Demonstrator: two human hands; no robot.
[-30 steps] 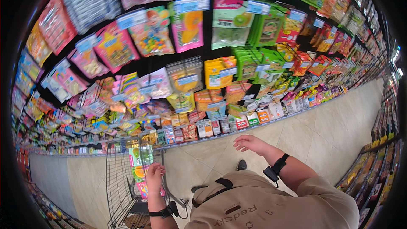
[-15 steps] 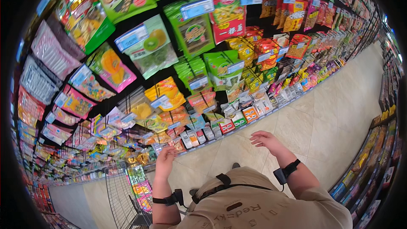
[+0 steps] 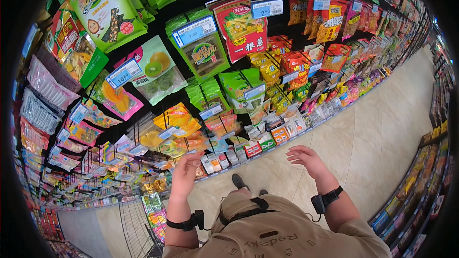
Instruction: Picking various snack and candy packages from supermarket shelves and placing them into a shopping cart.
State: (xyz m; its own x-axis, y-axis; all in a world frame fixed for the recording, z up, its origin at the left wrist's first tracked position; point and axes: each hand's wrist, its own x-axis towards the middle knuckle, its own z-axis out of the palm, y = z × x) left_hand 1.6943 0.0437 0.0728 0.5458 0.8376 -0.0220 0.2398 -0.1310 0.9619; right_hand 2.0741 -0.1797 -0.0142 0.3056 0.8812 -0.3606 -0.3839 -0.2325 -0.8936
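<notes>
My left hand (image 3: 185, 172) hangs in the air in front of the lower part of the snack shelves, fingers loosely bent and nothing visible in them. Closest to it in the picture are small white and orange packs (image 3: 213, 162) along the bottom row. My right hand (image 3: 307, 160) is held over the tiled floor, its fingers stretched out and empty. Above the hands hang a kiwi-fruit pouch (image 3: 160, 74), green seaweed bags (image 3: 201, 50), a red snack bag (image 3: 240, 28) and an orange-yellow bag (image 3: 177, 119). Neither hand touches a product.
A wire shopping cart (image 3: 136, 220) with colourful packs stands at my lower left. Pegs and blue-white price tags (image 3: 267, 8) stick out from the racks. Another low shelf (image 3: 406, 186) runs along the right. Pale floor tiles (image 3: 349, 129) form the aisle between.
My view has shifted, so the hanging bags sit lower and further left. A dark shoe has come forward beneath me. Both hands keep nearly the same pose, empty.
</notes>
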